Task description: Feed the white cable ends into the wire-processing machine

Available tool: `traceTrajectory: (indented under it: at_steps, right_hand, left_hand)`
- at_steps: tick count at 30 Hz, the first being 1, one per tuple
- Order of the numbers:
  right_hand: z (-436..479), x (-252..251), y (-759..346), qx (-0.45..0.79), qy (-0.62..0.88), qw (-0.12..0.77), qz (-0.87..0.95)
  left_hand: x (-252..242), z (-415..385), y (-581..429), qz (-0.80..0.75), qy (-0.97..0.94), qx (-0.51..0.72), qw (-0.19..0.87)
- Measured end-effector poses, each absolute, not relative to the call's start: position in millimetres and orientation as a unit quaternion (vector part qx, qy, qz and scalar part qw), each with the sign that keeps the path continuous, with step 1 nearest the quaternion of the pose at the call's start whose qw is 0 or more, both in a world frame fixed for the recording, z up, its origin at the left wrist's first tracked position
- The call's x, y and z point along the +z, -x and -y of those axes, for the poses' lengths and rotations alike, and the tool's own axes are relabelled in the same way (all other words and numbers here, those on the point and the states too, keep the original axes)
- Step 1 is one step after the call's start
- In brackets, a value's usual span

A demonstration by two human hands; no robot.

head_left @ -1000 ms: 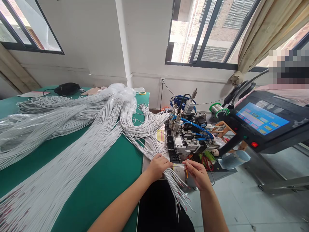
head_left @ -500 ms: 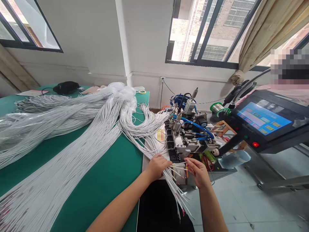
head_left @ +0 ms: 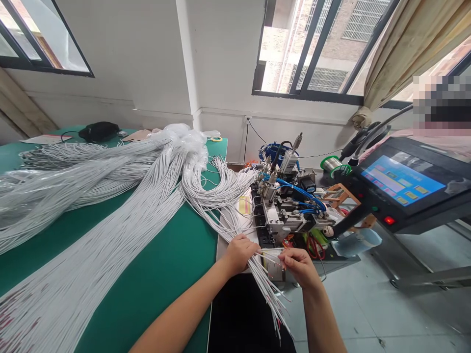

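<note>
My left hand (head_left: pixel 240 253) is closed over a bunch of thin white cables (head_left: pixel 270 301) at the table's right edge; their stripped ends hang down past the edge. Beside it, my right hand (head_left: pixel 300 265) pinches a single white cable drawn out of that bunch. Both hands sit just in front of a small metal machine (head_left: pixel 285 215) with blue air hoses. The cables run back from my left hand into large white bundles (head_left: pixel 121 215) spread over the green table (head_left: pixel 165 274).
A control box with a lit touchscreen (head_left: pixel 402 182) and a red button stands at the right on a stand. A solder spool (head_left: pixel 331 165), scissors (head_left: pixel 314 246) and a pale blue cup (head_left: pixel 358 242) lie by the machine. A black bag (head_left: pixel 98 131) sits at the table's far side.
My right hand has moved a little left and down toward the bunch, pinching one cable. My left hand has kept its grip on the bunch.
</note>
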State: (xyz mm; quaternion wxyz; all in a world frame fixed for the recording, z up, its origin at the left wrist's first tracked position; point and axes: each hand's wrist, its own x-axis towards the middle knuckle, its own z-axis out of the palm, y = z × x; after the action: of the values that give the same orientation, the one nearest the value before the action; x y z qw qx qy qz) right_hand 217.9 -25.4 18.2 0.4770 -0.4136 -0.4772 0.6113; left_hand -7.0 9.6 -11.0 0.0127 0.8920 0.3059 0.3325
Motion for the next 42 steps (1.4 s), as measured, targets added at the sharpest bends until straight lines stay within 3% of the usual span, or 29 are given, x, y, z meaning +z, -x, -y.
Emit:
traceTrajectory:
  at_steps: [3, 7, 17, 29, 37, 42]
  right_hand:
    - [22.5, 17.6, -214.5, 0.622, 0.409, 0.486, 0.458]
    - [12.1, 17.1, -212.2, 0.543, 0.491, 0.536, 0.421]
    - [7.0, 8.0, -217.1, 0.429, 0.579, 0.453, 0.524]
    - [5.9, 19.1, -210.8, 0.520, 0.510, 0.493, 0.476]
    - [1.5, 9.0, -221.4, 0.350, 0.573, 0.446, 0.592]
    - [-4.7, -2.7, -222.3, 0.295, 0.600, 0.412, 0.619]
  left_hand:
    - [-8.8, -7.9, 7.0, -0.310, -0.887, 0.342, 0.017]
    - [-7.8, -6.4, 7.3, -0.321, -0.874, 0.364, 0.010]
    - [-2.9, -3.3, 6.7, -0.328, -0.875, 0.356, 0.008]
    - [0.3, -3.0, 5.0, -0.351, -0.885, 0.306, -0.005]
    - [3.2, -8.6, 3.0, -0.344, -0.905, 0.248, 0.029]
    - [14.8, -12.7, -2.5, -0.359, -0.914, 0.190, -0.014]
